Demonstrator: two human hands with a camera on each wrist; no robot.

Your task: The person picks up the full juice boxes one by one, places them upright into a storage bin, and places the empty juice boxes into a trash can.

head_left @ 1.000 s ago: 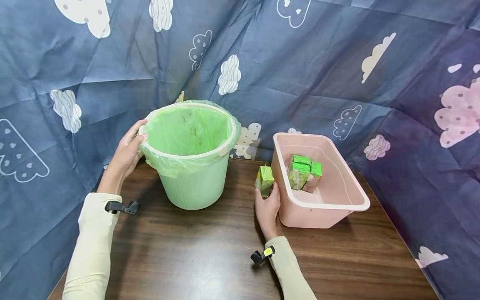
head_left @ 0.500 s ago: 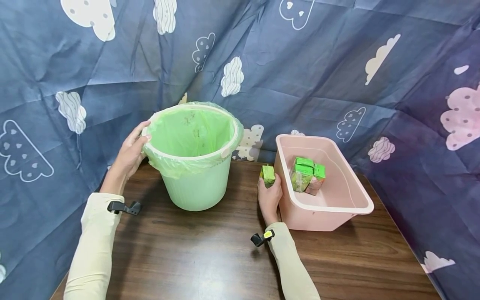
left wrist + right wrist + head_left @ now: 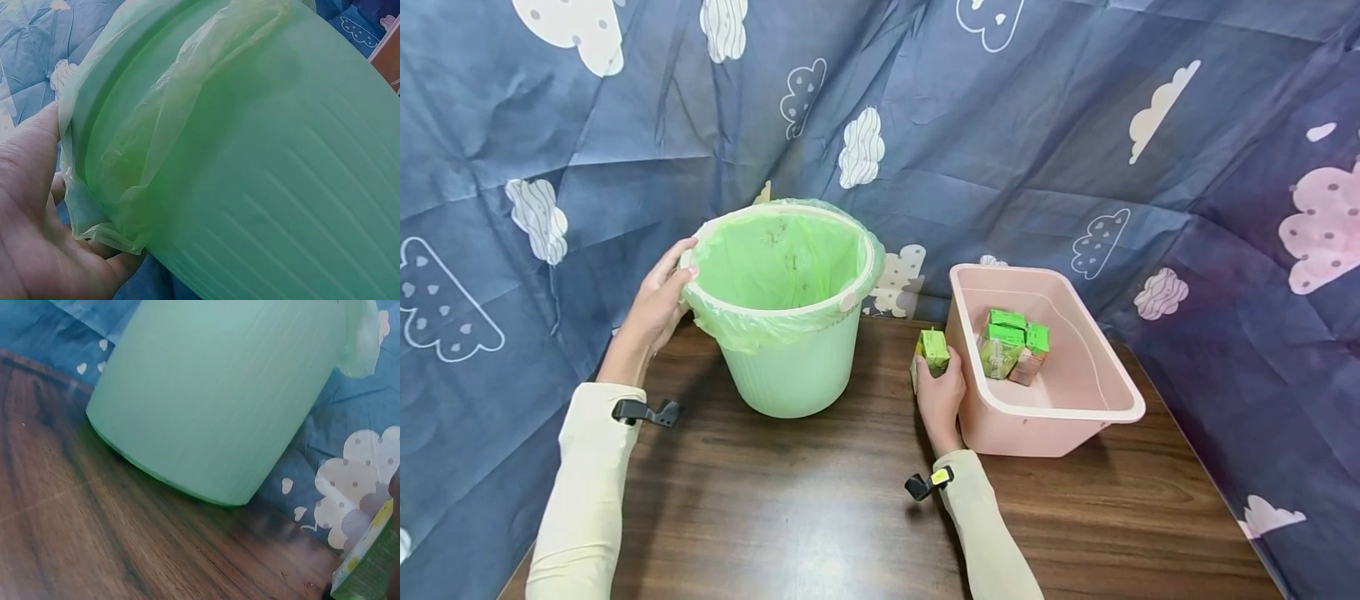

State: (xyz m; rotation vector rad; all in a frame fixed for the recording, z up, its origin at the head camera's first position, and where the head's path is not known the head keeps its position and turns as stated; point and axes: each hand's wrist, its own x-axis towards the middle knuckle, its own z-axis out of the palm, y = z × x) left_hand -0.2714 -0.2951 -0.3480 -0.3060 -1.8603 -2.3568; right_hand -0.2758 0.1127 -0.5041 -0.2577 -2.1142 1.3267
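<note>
My left hand (image 3: 653,308) grips the left rim of a light green trash bin (image 3: 793,375), thumb at the rim. A translucent green bag (image 3: 181,94) lines the bin and folds over its rim. My right hand (image 3: 942,402) holds a small green drink carton (image 3: 934,347) between thumb and fingers, close beside the left wall of a pink tub (image 3: 1022,433). The hand covers the carton's lower part. At the right edge of the right wrist view, only part of that carton (image 3: 370,572) shows.
Several drink cartons (image 3: 1003,350) with green tops stand together inside the pink tub, towards its left wall. Everything stands on a dark wooden table (image 3: 775,517). Behind and to the right hangs a blue cloth (image 3: 970,133) with cloud prints.
My right hand has moved forward a little and now covers more of the carton, its fingers further along the sides. The left hand stays on the bin's rim.
</note>
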